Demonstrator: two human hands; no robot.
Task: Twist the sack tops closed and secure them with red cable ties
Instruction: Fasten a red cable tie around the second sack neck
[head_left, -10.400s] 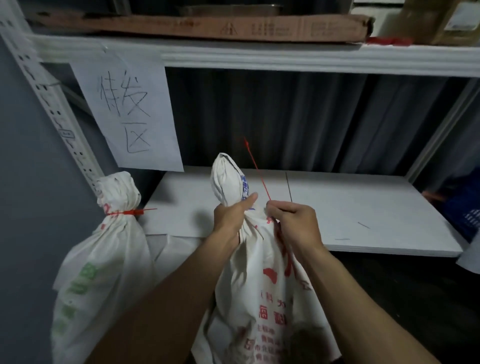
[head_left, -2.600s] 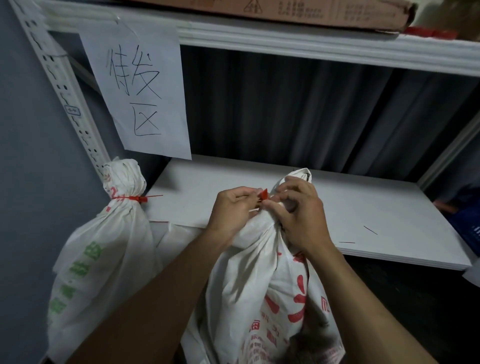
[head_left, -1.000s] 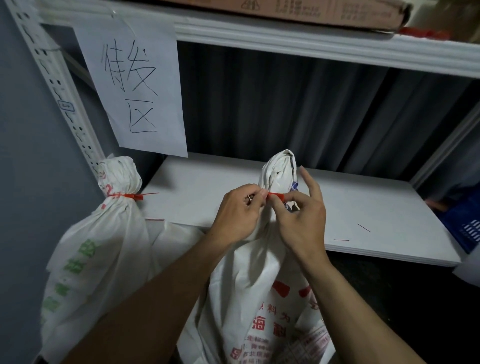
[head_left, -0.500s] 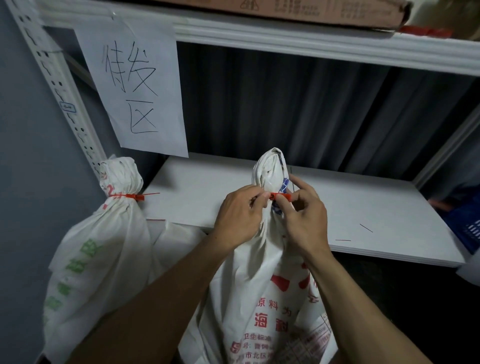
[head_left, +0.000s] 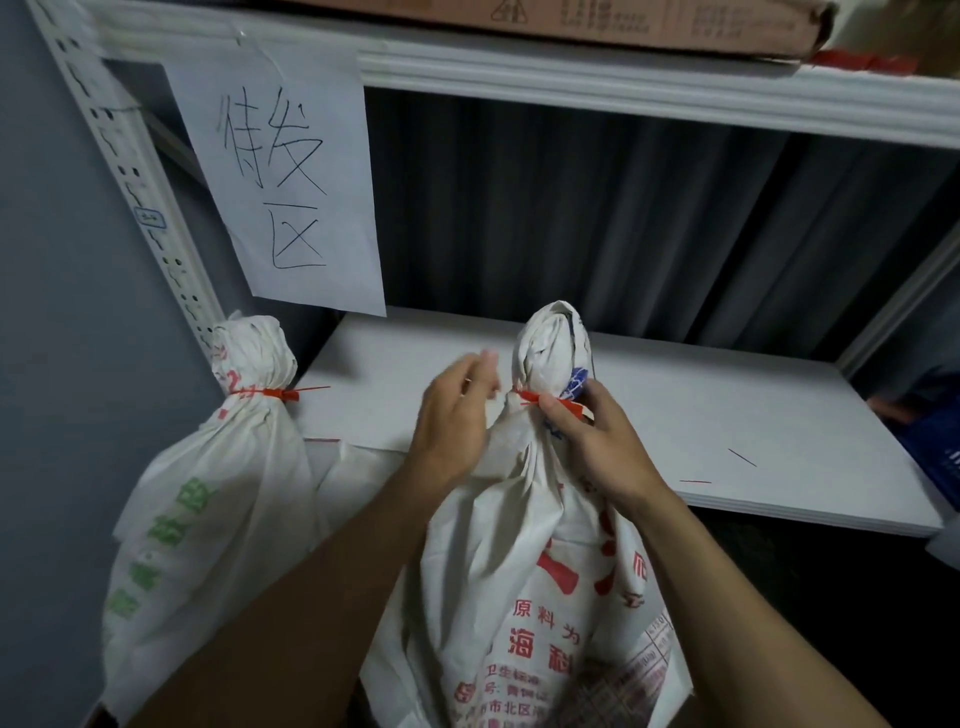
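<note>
A white woven sack (head_left: 519, 571) with red print stands in front of me, its top twisted into a knob. A red cable tie (head_left: 530, 398) circles the sack's neck. My right hand (head_left: 597, 447) pinches the tie's head against the right side of the neck. My left hand (head_left: 452, 415) is blurred just left of the neck, fingers pinched, and a thin strand runs from them toward the tie. At the left, a second sack (head_left: 208, 493) with green print is closed with its own red tie (head_left: 278, 393).
A white shelf board (head_left: 675, 415) lies behind the sacks with two loose red ties (head_left: 696, 481) on its right part. A handwritten paper sign (head_left: 291, 197) hangs from the upper shelf by the perforated upright (head_left: 130, 171). A blue crate (head_left: 935, 457) sits far right.
My left hand has pulled a short way left from the neck. The tie sits tight around the twisted top, and my right hand stays pinched on it.
</note>
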